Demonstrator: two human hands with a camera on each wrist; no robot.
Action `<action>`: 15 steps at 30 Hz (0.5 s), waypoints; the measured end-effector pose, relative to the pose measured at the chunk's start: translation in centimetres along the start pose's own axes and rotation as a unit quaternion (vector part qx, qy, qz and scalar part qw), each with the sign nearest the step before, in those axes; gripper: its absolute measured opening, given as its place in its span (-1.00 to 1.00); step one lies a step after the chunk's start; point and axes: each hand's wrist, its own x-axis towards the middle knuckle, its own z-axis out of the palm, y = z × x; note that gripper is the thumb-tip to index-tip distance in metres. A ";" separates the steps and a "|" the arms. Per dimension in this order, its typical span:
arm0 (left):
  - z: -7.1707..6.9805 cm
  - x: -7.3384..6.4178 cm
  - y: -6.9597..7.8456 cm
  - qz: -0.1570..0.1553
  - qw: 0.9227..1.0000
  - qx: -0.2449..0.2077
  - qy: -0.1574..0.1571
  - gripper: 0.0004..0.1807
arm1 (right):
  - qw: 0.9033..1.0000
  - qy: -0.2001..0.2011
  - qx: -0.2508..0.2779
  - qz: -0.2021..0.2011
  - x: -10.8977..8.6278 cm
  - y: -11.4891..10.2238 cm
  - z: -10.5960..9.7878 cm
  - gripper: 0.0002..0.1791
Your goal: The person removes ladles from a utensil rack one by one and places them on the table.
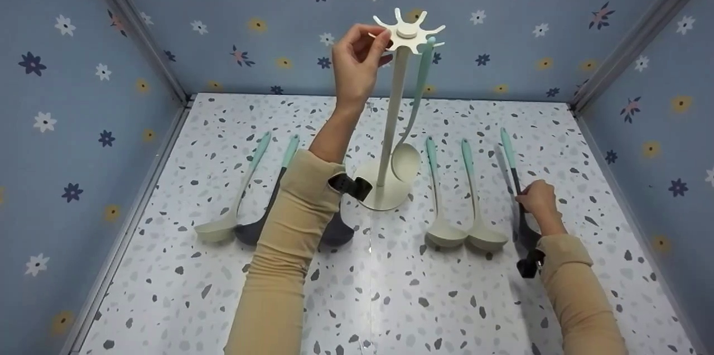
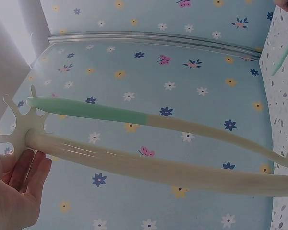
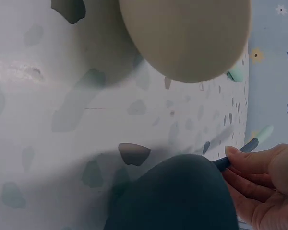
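Observation:
A cream utensil stand has a round base and a hooked top disc. My left hand pinches the disc's left edge between thumb and fingers. From a hook on the right hangs a cream spoon with a mint handle, its bowl near the base. At the right, my right hand pinches the dark shaft of a mint-handled ladle. In the right wrist view, the dark ladle bowl looms close and the right hand grips the shaft beyond it.
Two cream ladles lie right of the stand. To its left lie another cream ladle and a dark ladle; a second dark bowl is partly hidden by the left arm. Flower-patterned walls enclose the speckled table.

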 end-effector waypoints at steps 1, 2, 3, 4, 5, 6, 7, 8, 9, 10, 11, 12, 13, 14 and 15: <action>0.0 0.0 0.0 -0.001 1.000 -0.001 0.000 -0.96 | 1.000 0.000 -0.001 0.003 0.1 0.1 0.1 -0.73; 0.0 0.0 0.0 0.000 1.000 -0.002 0.000 -0.95 | 1.000 -0.001 -0.001 0.005 0.1 0.1 0.3 -0.73; 0.0 0.0 0.0 -0.001 1.000 -0.002 0.000 -0.96 | 1.000 -0.002 -0.003 0.006 0.2 0.1 0.4 -0.74; 0.0 0.0 0.0 -0.003 1.000 -0.004 0.001 -0.96 | 1.000 -0.001 -0.006 0.004 0.3 0.2 0.5 -0.74; 0.0 0.0 0.1 -0.004 1.000 -0.004 0.001 -0.95 | 1.000 -0.001 -0.008 0.003 0.4 0.2 0.6 -0.75; 0.0 0.0 0.1 -0.007 1.000 -0.005 0.002 -0.95 | 1.000 -0.001 -0.009 0.003 0.5 0.2 0.7 -0.75; 0.0 0.0 0.1 -0.010 1.000 -0.007 0.002 -0.96 | 1.000 0.000 -0.012 0.003 0.5 0.2 0.8 -0.76; 0.0 0.0 0.1 -0.011 1.000 -0.006 0.002 -0.95 | 1.000 0.001 -0.016 0.002 0.6 0.3 0.9 -0.76; 0.0 0.0 0.1 -0.014 1.000 -0.007 0.003 -0.96 | 1.000 0.002 -0.023 0.000 0.7 0.3 0.9 -0.76; 0.0 0.1 0.1 -0.014 1.000 -0.007 0.002 -0.96 | 1.000 0.004 -0.031 -0.002 0.8 0.3 1.0 -0.76; 0.0 0.1 0.0 -0.014 1.000 -0.006 0.002 -0.96 | 0.999 0.003 -0.035 -0.002 0.9 0.3 1.0 -0.76; 0.0 0.1 -0.1 -0.011 1.000 -0.006 0.001 -0.96 | 0.999 0.001 -0.039 -0.001 0.9 0.2 1.1 -0.76; 0.0 0.2 -0.3 -0.010 1.000 -0.006 0.001 -0.96 | 0.999 -0.002 -0.041 0.003 1.0 0.2 1.1 -0.77; -0.1 0.3 -0.7 -0.008 1.000 -0.006 0.000 -0.96 | 0.999 -0.007 -0.043 0.007 1.1 0.2 1.2 -0.77; -0.1 0.4 -1.0 -0.005 1.000 -0.006 -0.001 -0.96 | 0.999 -0.012 -0.043 0.011 1.1 0.1 1.2 -0.77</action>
